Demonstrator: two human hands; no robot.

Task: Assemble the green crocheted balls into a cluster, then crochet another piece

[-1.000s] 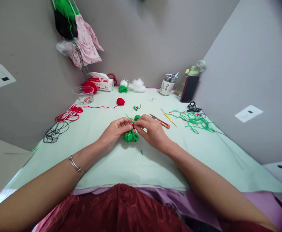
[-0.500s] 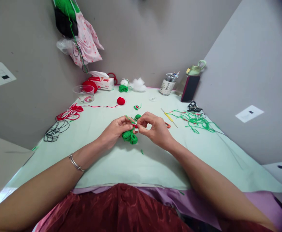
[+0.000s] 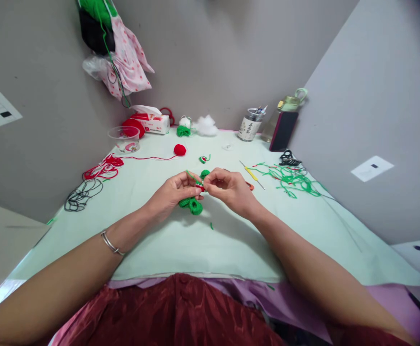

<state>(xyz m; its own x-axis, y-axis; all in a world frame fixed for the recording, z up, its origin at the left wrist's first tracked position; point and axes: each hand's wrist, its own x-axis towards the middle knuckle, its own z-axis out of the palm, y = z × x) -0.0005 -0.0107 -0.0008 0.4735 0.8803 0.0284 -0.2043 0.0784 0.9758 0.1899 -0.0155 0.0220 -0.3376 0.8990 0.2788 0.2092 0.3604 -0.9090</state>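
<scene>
Currently holding a green, red and white crocheted piece (image 3: pixel 195 206) over the pale desk (image 3: pixel 159 254); taking it as the clock's centre, with 12 toward the back wall. Gripping it from 9 o'clock with the left hand (image 3: pixel 176 193), with the grip clamped on it between thumb and fingers, and letting its green part hang toward 6 and 7. Working close against its red edge from 3 o'clock with the right hand (image 3: pixel 229 190), pressing thumb and forefinger together at the tips of the grip; cannot tell whether pinching anything between them. Showing a green yarn end (image 3: pixel 194 178) toward 11. Seeing just beyond the fingers, at 12, a green ball (image 3: pixel 204 173), then a small green-and-red scrap (image 3: pixel 203 159) and white fluff (image 3: pixel 207 126) near the wall. Finding between 1 and 2 a pen cup (image 3: pixel 249 128), at 2 a dark phone (image 3: pixel 284 131) in front of a bottle (image 3: pixel 291 103), and toward 3 a yellow-handled hook (image 3: pixel 251 174) beside tangled green yarn (image 3: pixel 294 181). Noting at 9 a black cord tangle (image 3: pixel 82 197) and red strands (image 3: pixel 105 167), at 10 a clear tub (image 3: pixel 125 142), at 11 a red yarn ball (image 3: pixel 179 150).
</scene>
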